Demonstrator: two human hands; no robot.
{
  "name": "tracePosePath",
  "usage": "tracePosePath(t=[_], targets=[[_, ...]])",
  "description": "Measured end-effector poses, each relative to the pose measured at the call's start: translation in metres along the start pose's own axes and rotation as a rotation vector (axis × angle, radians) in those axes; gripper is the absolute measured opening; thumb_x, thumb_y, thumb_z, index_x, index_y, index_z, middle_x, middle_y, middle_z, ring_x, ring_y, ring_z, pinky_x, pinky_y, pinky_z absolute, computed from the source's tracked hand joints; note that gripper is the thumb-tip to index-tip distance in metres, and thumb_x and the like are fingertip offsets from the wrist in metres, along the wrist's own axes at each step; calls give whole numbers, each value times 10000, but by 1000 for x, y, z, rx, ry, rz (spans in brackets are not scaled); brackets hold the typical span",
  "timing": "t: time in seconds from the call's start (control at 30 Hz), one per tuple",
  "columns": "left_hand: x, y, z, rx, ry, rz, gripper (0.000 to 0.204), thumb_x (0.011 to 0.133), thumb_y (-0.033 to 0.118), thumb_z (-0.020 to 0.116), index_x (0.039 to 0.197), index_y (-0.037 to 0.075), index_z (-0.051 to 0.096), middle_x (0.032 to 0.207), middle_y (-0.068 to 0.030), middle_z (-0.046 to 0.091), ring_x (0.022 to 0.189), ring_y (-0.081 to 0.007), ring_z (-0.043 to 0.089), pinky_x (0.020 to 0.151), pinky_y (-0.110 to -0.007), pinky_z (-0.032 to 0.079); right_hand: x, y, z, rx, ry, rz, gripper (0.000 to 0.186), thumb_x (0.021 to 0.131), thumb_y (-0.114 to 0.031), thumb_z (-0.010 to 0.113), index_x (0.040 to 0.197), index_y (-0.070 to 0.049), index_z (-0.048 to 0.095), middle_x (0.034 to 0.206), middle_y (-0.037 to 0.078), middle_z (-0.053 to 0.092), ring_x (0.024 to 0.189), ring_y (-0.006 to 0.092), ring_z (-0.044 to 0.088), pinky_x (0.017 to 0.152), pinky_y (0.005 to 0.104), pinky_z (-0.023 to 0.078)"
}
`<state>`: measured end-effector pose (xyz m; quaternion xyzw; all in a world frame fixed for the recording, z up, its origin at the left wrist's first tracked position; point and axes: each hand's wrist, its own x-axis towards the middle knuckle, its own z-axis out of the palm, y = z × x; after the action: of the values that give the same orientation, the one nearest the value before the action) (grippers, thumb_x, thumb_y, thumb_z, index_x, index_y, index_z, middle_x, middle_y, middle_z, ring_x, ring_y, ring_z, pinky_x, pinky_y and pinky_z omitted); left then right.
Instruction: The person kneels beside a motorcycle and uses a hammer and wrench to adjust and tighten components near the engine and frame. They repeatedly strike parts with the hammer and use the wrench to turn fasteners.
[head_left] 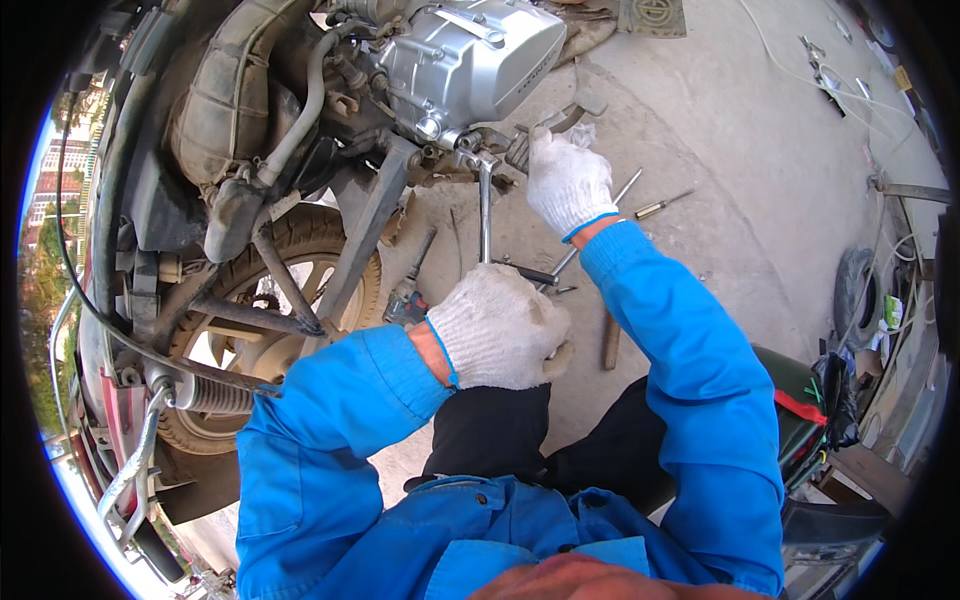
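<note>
My left hand, in a white knit glove, is closed round the lower end of a chrome wrench. The wrench stands nearly straight up from my fist, its head at a fastener under the silver engine cover of a motorcycle. To the right, my gloved right hand is curled against the black ribbed footpeg, its fingers mostly hidden behind the glove's back. Just beyond it shows a worn metal pedal.
On the concrete lie a cordless power tool, a screwdriver, a thin metal rod and a wooden-looking handle. The motorcycle's rear wheel and grey frame bar are at left. A small tyre stands at right.
</note>
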<state>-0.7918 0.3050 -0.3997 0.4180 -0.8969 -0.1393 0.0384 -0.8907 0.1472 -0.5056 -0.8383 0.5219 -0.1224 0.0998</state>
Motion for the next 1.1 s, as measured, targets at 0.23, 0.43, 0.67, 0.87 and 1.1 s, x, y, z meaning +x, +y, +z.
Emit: tracePosePath(t=[0.23, 0.43, 0.67, 0.87, 1.1], targets=[[9, 11, -20, -16, -132, -98, 370, 874, 418, 712, 714, 84, 710, 596, -126, 652, 584, -345, 697, 565, -465, 560, 8, 10, -10, 109, -106, -46, 262, 871, -142, 641, 1097, -13, 673, 947, 223, 772, 901, 412, 773, 745, 538, 616], [34, 20, -30, 44, -545, -209, 391, 888, 438, 657, 777, 81, 771, 619, -166, 665, 611, -384, 700, 613, -504, 569, 10, 19, -9, 254, -103, -70, 242, 856, -149, 647, 1034, 2, 708, 972, 252, 771, 935, 425, 765, 799, 531, 611], [28, 28, -23, 113, -453, -229, 349, 889, 363, 623, 706, 83, 723, 632, -173, 666, 622, -378, 706, 604, -491, 578, 6, 25, 1, 368, -34, -129, 218, 834, -132, 650, 999, -11, 725, 947, 245, 775, 892, 408, 777, 747, 520, 617], [30, 18, -15, 70, -205, -13, 208, 772, 219, 725, 644, 104, 609, 538, -81, 511, 480, -314, 572, 480, -448, 468, 5, 28, 5, 489, 35, -132, 152, 808, -144, 699, 916, -71, 778, 906, 185, 788, 871, 372, 789, 743, 501, 624], [30, 14, -6, 102, -186, 38, 238, 665, 166, 735, 539, 128, 537, 490, -56, 492, 426, -267, 531, 421, -409, 417, 10, 27, 21, 535, 101, -179, 187, 822, -179, 711, 962, -80, 785, 890, 154, 786, 835, 336, 788, 677, 516, 607]])
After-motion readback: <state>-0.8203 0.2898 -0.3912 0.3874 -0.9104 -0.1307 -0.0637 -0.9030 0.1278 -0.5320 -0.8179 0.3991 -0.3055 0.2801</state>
